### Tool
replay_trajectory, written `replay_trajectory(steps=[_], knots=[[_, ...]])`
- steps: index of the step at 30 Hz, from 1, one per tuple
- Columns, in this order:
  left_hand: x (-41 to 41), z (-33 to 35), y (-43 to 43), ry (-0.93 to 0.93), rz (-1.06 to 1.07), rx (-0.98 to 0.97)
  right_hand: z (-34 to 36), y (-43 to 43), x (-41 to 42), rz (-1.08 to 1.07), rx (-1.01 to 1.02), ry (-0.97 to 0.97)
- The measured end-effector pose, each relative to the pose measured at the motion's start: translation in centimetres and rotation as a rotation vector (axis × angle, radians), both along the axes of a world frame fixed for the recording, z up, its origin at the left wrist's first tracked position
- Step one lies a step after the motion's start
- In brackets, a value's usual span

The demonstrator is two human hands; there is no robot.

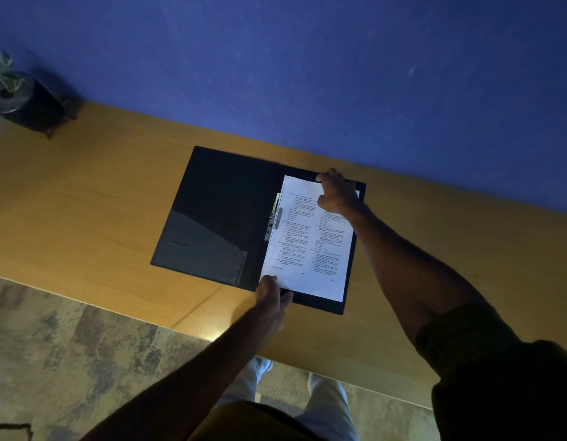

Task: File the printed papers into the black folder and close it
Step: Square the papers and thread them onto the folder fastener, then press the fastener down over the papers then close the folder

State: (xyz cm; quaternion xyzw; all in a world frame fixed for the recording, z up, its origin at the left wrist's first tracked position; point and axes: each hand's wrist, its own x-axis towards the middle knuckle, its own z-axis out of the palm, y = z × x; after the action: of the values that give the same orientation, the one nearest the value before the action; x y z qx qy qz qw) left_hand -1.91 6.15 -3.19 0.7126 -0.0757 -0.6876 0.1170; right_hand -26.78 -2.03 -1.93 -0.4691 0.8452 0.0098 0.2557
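left hand (273,296) at the near edge of the folder, thumb on top of the near-left corner of the printed papers (307,240), fingers curled under; it pinches that corner, nearly closed. papers lie on the right half of the black folder (212,211), which sits spread open and flat on the wooden desk (84,192). long axis of the sheets runs near to far, leaning a little right toward the far end; the text reads upright from the near side. left long edge sits against the metal spring clip (273,218) at the spine. clip lever looks raised, cannot tell for sure. left inner cover has a slanted pocket, nothing visible in it. right hand (337,194) at the far edge, palm down, fingers bent over the far-right corner of the sheets, pressing or gripping them; underside hidden. potted plant (11,90) far left, well apart.

risks, as a judgement: sheets not tucked under the clip before it shuts would slide out. uneven pull from the two hands could skew or crease the stack. closing the cover on a raised lever would stop it lying flat.
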Motion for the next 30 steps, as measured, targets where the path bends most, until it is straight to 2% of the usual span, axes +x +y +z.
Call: replay_trajectory(steps=[3,6,12,16,20,25,30], knots=[[0.8,0.1,0.3,-0.043,-0.034,-0.01,0.3,0.7,0.0,-0.043,-0.055,-0.016],[1.9,0.4,0.7,-0.01,-0.076,-0.036,0.5,2.0,0.6,-0.06,-0.099,-0.018],[2.6,1.6,0.2,-0.022,-0.199,-0.201,0.7,6.0,4.1,-0.057,-0.177,-0.017],[1.3,1.9,-1.2,-0.021,-0.373,-0.394,0.5,8.6,7.1,-0.05,-0.164,-0.022],[0.3,2.2,-3.1,-0.112,-0.674,-0.708,0.1,10.5,9.4,-0.052,-0.144,-0.019],[-0.3,1.9,-5.6,-0.156,-0.92,-0.961,-0.2,11.3,11.0,-0.067,-0.154,-0.007],[-0.5,0.7,-9.1,-0.244,-1.185,-1.03,-0.7,11.2,11.5,-0.063,-0.105,-0.045]])
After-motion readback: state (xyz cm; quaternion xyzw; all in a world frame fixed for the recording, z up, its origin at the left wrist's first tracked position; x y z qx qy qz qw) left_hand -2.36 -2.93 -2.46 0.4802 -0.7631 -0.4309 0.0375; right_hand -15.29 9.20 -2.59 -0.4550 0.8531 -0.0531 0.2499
